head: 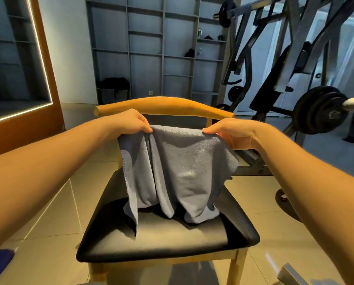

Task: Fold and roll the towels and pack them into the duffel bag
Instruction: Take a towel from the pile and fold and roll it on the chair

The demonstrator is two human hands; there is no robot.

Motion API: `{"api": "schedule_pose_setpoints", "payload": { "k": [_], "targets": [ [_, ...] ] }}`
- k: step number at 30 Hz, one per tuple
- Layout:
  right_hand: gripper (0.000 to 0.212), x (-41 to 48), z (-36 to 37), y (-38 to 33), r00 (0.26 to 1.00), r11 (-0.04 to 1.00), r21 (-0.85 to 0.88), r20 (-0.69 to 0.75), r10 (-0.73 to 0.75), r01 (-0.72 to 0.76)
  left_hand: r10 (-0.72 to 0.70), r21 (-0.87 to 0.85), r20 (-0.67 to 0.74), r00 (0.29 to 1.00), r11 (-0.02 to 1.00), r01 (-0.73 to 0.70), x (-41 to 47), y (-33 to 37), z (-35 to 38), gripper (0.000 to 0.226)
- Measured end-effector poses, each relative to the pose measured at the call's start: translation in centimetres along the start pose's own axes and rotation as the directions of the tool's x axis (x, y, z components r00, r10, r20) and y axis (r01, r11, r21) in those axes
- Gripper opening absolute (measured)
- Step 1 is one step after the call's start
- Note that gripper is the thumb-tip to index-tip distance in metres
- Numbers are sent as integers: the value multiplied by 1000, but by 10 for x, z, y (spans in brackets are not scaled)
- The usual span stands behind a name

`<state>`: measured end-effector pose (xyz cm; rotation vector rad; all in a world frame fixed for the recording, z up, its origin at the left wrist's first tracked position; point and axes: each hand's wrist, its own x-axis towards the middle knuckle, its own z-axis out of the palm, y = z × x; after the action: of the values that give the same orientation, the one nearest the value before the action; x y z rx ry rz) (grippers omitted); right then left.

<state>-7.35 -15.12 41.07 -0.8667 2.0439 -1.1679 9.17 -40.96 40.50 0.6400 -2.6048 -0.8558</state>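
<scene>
Here, a grey towel (178, 167) hangs upright over the black seat of a wooden chair (151, 241). The left hand (131, 122) pinches the towel's top left corner, and the right hand (231, 134) pinches the top right one. The top edge runs left to right between the hands. The cloth falls straight down in loose folds, its lower end reaching the seat.

No readable text anywhere — weight plate (320, 110) markings perhaps too blurred.
</scene>
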Motion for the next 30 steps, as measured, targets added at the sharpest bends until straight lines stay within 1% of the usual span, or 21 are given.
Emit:
{"api": "schedule_pose_setpoints", "payload": {
  "k": [3, 5, 6, 7, 8, 9, 10, 11, 12, 13, 14, 16, 18, 20, 21, 22, 25, 27, 29, 30],
  "targets": [
    [28, -4, -8, 1, 999, 998, 58, 29, -18, 17, -89, -30, -151, 985, 996, 86, 13, 7, 0, 17],
    [27, -7, -11, 1, 999, 997, 66, 43, -30, 27, -145, -129, -228, 963, 985, 117, 17, 15, 7, 16],
    [29, -9, -11, 0, 997, 996, 76, 56, -51, 47, -172, -191, -255, 952, 974, 125, 17, 19, 10, 15],
    [32, -11, -12, -1, 994, 992, 95, 67, -86, 79, -182, -224, -252, 951, 966, 126, 17, 22, 13, 16],
    [33, -12, -10, -4, 989, 985, 117, 73, -132, 123, -172, -227, -207, 963, 966, 124, 15, 25, 16, 18],
    [27, -13, -7, -7, 983, 977, 135, 58, -174, 165, -154, -219, -119, 981, 968, 125, 12, 27, 20, 19],
    [17, -13, -3, -11, 979, 970, 136, 21, -204, 199, -138, -210, 4, 990, 968, 136, 5, 30, 24, 18],
    [7, -11, 1, -14, 975, 966, 127, -32, -221, 223, -130, -215, 126, 983, 964, 155, -2, 32, 28, 19],
    [4, -9, 7, -15, 969, 965, 107, -94, -230, 239, -127, -245, 203, 971, 953, 176, -7, 32, 33, 21],
    [5, -6, 13, -16, 962, 966, 86, -148, -228, 242, -126, -304, 225, 966, 933, 193, -11, 32, 37, 27],
    [4, -2, 21, -15, 957, 967, 85, -190, -221, 240, -133, -381, 206, 970, 902, 205, -15, 32, 42, 32],
    [13, 2, 36, -10, 952, 964, 144, -244, -186, 225, -166, -551, 141, 976, 806, 216, -22, 28, 50, 36],
    [16, 3, 51, -4, 967, 943, 270, -214, -135, 192, -208, -672, 127, 970, 701, 238, -30, 23, 54, 32],
    [25, 4, 63, 0, 984, 920, 361, -144, -103, 149, -223, -715, 124, 967, 655, 243, -36, 17, 55, 24],
    [30, 6, 68, 2, 986, 916, 374, -130, -101, 143, -217, -718, 115, 969, 656, 232, -38, 14, 55, 19],
    [35, 7, 73, 4, 986, 915, 374, -126, -111, 151, -199, -706, 97, 975, 677, 209, -41, 11, 55, 17],
    [45, 10, 90, 7, 978, 890, 409, -125, -166, 203, -104, -577, 26, 994, 811, 100, -47, 3, 55, 24],
    [44, 13, 101, 8, 975, 863, 456, -135, -175, 218, -29, -487, 6, 1000, 873, 28, -50, 0, 56, 24],
    [39, 16, 110, 7, 976, 843, 497, -165, -141, 205, 10, -446, -22, 1000, 895, -19, -51, -2, 56, 19],
    [37, 18, 114, 7, 973, 852, 480, -192, -130, 209, 17, -448, -34, 999, 894, -30, -51, -3, 57, 16]
  ]
}}
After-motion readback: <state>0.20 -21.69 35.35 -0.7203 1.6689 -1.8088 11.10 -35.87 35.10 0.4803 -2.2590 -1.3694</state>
